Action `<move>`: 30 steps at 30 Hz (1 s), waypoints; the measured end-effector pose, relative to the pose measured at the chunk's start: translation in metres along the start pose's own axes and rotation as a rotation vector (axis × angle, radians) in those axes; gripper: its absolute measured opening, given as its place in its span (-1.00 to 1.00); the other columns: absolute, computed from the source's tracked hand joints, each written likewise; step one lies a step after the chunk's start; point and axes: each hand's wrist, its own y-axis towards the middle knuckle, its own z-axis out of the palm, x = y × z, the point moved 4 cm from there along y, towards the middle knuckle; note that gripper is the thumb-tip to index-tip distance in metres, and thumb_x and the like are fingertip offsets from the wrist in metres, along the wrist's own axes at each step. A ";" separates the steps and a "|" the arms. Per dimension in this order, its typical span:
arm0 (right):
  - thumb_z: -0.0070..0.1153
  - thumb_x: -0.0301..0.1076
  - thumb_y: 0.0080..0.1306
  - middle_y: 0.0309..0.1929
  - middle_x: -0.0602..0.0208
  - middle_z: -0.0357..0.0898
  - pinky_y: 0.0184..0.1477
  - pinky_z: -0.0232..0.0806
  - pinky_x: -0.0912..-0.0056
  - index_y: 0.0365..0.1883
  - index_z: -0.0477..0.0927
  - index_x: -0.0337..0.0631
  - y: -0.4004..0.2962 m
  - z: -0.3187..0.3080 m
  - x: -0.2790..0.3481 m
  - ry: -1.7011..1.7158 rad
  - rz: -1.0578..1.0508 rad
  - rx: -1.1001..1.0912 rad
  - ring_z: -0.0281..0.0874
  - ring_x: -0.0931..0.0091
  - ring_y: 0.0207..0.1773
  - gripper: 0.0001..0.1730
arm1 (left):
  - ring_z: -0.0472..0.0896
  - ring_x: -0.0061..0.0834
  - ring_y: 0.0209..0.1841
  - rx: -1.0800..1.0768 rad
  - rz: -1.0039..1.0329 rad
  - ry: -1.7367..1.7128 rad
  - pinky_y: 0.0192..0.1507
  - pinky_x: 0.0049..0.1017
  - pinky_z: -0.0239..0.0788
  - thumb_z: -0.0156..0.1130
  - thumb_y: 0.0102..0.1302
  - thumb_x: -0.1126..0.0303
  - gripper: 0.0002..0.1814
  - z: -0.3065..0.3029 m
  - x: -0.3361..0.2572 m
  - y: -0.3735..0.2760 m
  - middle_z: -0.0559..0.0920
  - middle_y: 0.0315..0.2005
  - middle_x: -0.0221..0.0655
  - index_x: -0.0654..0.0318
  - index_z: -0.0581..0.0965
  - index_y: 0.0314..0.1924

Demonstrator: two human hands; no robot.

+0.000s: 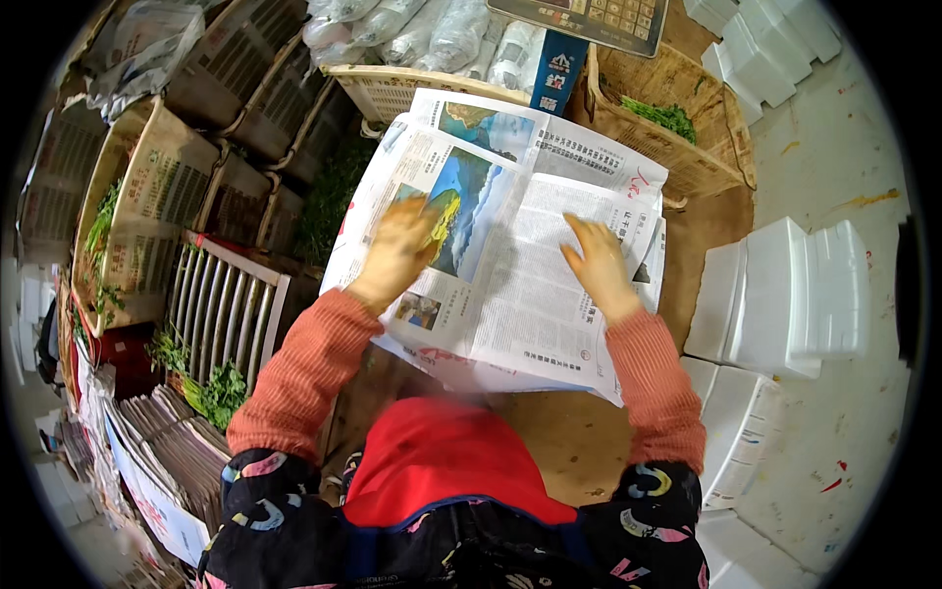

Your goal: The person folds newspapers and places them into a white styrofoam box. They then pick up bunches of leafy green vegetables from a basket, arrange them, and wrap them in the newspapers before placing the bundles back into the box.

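Several newspaper sheets (548,235) lie spread before me, overlapping, with colour landscape photographs on the left part and columns of print on the right. Over the left part is my left hand (397,254), blurred, its fingers apart with nothing held in them. My right hand (597,265) is over the right part, thumb and forefinger apart and also holding nothing. Whether either palm touches the paper, I cannot tell. A red apron (449,471) covers my front below the near edge of the sheets.
Behind the paper stand a crate (434,90) with plastic-wrapped bundles (460,33), a scale (589,18) and a crate (677,158) holding greens (659,118). White foam boxes (765,294) line the right. On the left are a metal rack (228,305), stacked newspapers (165,442) and more crates (158,184).
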 end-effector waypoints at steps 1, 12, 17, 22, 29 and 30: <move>0.21 -0.35 0.16 -0.15 0.19 0.55 0.02 0.31 0.21 0.06 0.52 -0.20 0.019 0.014 -0.010 -0.050 0.022 -0.030 0.45 0.24 -0.06 -0.54 | 0.27 -0.09 0.32 0.120 0.088 0.025 0.34 -0.16 0.06 0.30 0.16 0.30 -0.40 0.021 -0.009 0.027 0.38 0.21 -0.07 0.27 0.38 0.20; 0.16 -0.32 0.16 -0.38 0.31 0.54 -0.17 0.37 0.20 -0.29 0.59 -0.18 -0.024 0.221 -0.105 -0.259 0.026 0.168 0.51 0.32 -0.24 -0.82 | 0.15 -0.17 0.40 0.595 0.059 0.149 0.42 -0.12 -0.18 0.11 0.28 -0.03 -0.28 0.272 0.049 0.011 0.30 0.30 -0.07 0.26 0.27 0.31; 0.15 -0.30 0.19 -0.38 0.31 0.55 -0.16 0.36 0.21 -0.27 0.59 -0.16 -0.027 0.253 -0.128 -0.259 -0.003 0.137 0.52 0.32 -0.25 -0.82 | 0.35 -0.07 0.19 0.630 -0.044 0.057 0.28 -0.20 0.09 0.14 0.27 0.06 -0.37 0.315 0.047 -0.006 0.42 0.14 0.00 0.30 0.32 0.22; 0.13 -0.23 0.23 -0.39 0.29 0.56 -0.19 0.37 0.21 -0.28 0.59 -0.14 -0.022 0.259 -0.135 -0.224 0.080 0.162 0.54 0.30 -0.31 -0.80 | 0.36 -0.09 0.20 0.356 0.392 -0.402 0.27 -0.12 0.13 0.19 0.21 0.23 -0.41 0.304 -0.012 -0.021 0.42 0.14 -0.07 0.26 0.33 0.22; 0.11 -0.25 0.23 -0.47 0.31 0.53 -0.32 0.36 0.20 -0.38 0.57 -0.11 -0.010 0.278 -0.139 -0.251 0.073 0.046 0.55 0.29 -0.42 -0.86 | 0.12 -0.16 0.41 0.650 0.634 -0.203 0.40 0.00 -0.13 0.06 0.31 0.23 -0.37 0.351 -0.037 -0.074 0.25 0.32 -0.11 0.19 0.21 0.36; 0.11 -0.25 0.23 -0.48 0.31 0.53 -0.33 0.36 0.20 -0.38 0.56 -0.11 -0.010 0.279 -0.143 -0.253 0.062 0.023 0.54 0.29 -0.43 -0.86 | 0.13 -0.19 0.41 0.654 0.634 -0.216 0.40 -0.03 -0.12 0.03 0.33 0.25 -0.40 0.348 -0.039 -0.069 0.22 0.34 -0.14 0.22 0.22 0.34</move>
